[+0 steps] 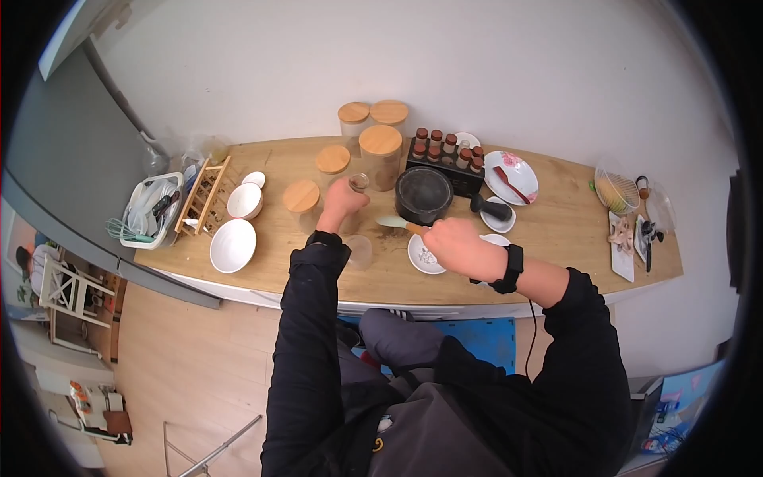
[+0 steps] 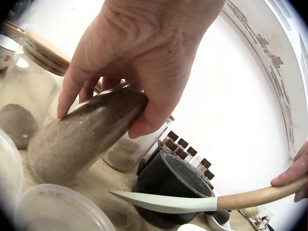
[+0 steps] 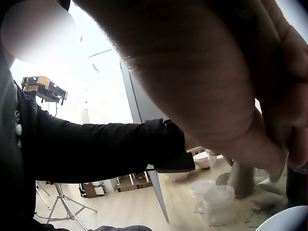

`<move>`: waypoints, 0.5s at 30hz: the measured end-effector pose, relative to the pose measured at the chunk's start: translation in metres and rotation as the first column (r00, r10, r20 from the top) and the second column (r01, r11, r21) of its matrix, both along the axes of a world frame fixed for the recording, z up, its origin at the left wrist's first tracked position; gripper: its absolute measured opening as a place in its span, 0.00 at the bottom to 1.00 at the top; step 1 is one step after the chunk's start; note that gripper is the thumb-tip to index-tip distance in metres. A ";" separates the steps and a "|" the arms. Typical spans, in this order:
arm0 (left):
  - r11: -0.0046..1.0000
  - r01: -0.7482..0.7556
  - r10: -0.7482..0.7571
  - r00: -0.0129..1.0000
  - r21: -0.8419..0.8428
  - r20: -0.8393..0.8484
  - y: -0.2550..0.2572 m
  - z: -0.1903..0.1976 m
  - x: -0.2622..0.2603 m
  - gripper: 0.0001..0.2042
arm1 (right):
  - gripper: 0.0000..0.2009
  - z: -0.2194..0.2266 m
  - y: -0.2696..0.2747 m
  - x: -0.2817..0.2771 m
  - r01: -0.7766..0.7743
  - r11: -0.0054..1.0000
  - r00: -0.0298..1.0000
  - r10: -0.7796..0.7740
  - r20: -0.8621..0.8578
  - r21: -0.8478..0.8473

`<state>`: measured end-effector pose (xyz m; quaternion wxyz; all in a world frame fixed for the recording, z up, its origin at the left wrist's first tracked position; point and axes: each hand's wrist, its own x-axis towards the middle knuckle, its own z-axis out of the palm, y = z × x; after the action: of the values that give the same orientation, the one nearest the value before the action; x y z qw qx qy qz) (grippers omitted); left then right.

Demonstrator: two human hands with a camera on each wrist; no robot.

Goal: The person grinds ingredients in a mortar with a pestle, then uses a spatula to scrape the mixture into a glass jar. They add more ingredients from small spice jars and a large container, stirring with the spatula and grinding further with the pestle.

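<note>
My left hand [image 1: 342, 204] grips a clear glass jar of brown powder [image 2: 82, 139] near its top, and the jar leans in the left wrist view. In my right hand [image 1: 461, 248] is a spatula [image 2: 163, 202] with a pale green head and a wooden handle. Its head points left toward the jar, in front of a black stone mortar [image 2: 156, 180]. Clear plastic tubs [image 2: 60, 214] stand below the jar in that view. Dark powder marks the table [image 1: 387, 234] near the spatula's tip. The right wrist view shows my right hand close up and dark.
Wooden-lidded jars [image 1: 380, 141] and a rack of spice bottles [image 1: 447, 159] stand along the back. A black pestle [image 1: 497, 209] lies on a small dish, beside a floral plate [image 1: 509, 163]. White bowls [image 1: 233, 246] sit at left. Near the front is a white dish [image 1: 430, 266].
</note>
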<state>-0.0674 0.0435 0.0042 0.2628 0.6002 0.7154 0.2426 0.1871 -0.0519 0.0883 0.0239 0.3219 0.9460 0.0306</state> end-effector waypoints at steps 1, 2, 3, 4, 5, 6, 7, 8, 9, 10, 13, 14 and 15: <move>1.000 -0.007 0.007 1.000 0.009 -0.001 -0.001 0.000 0.001 0.18 | 0.05 -0.008 0.001 -0.004 0.007 1.000 1.000 -0.007 -0.011 0.021; 1.000 -0.013 0.013 1.000 0.017 -0.003 -0.001 0.000 0.001 0.18 | 0.05 -0.017 0.003 -0.009 0.014 0.999 1.000 -0.014 -0.023 0.041; 1.000 -0.015 0.015 1.000 0.016 -0.003 -0.002 0.001 0.002 0.18 | 0.07 -0.026 0.004 -0.013 0.021 0.997 0.999 -0.019 -0.032 0.076; 1.000 -0.017 0.017 1.000 0.014 -0.003 -0.003 0.001 0.002 0.19 | 0.10 -0.036 0.006 -0.017 0.029 0.993 0.999 -0.025 -0.041 0.111; 1.000 -0.019 0.019 1.000 0.012 -0.004 -0.004 0.002 0.002 0.19 | 0.12 -0.042 0.006 -0.019 0.038 0.989 0.998 -0.030 -0.051 0.145; 1.000 -0.017 0.017 1.000 0.015 -0.005 -0.003 0.002 0.002 0.18 | 0.10 -0.045 0.005 -0.019 0.035 0.987 0.999 -0.028 -0.044 0.159; 1.000 -0.015 0.015 1.000 0.018 -0.006 -0.003 0.001 0.001 0.18 | 0.08 -0.047 0.004 -0.020 0.032 0.985 0.999 -0.026 -0.037 0.172; 1.000 -0.013 0.013 1.000 0.020 -0.006 -0.003 0.001 0.000 0.18 | 0.07 -0.048 0.002 -0.021 0.028 0.982 0.999 -0.023 -0.030 0.186; 0.999 -0.012 0.012 1.000 0.036 0.010 -0.005 0.002 -0.001 0.18 | 0.07 -0.049 0.000 -0.021 0.028 0.986 1.000 -0.028 0.002 0.165; 0.999 -0.010 0.009 1.000 0.050 0.028 -0.006 0.002 -0.001 0.18 | 0.07 -0.049 -0.002 -0.019 0.029 0.989 0.999 -0.034 0.036 0.143; 0.998 -0.014 0.012 0.999 0.056 0.034 -0.005 0.001 -0.001 0.17 | 0.07 -0.034 -0.010 -0.014 0.030 0.998 0.993 -0.036 0.109 0.049; 0.998 -0.017 0.016 0.999 0.052 0.028 -0.004 0.000 -0.002 0.16 | 0.08 -0.027 -0.013 -0.013 0.030 0.999 0.991 -0.032 0.128 0.013; 0.999 -0.014 0.013 1.000 0.035 0.027 -0.004 0.001 -0.001 0.16 | 0.08 -0.020 -0.015 -0.011 0.028 0.999 0.994 -0.026 0.106 -0.025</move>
<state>-0.0685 0.0395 0.0053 0.2601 0.5966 0.7116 0.2647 0.1766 -0.0670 0.0681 0.0784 0.3323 0.9393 0.0349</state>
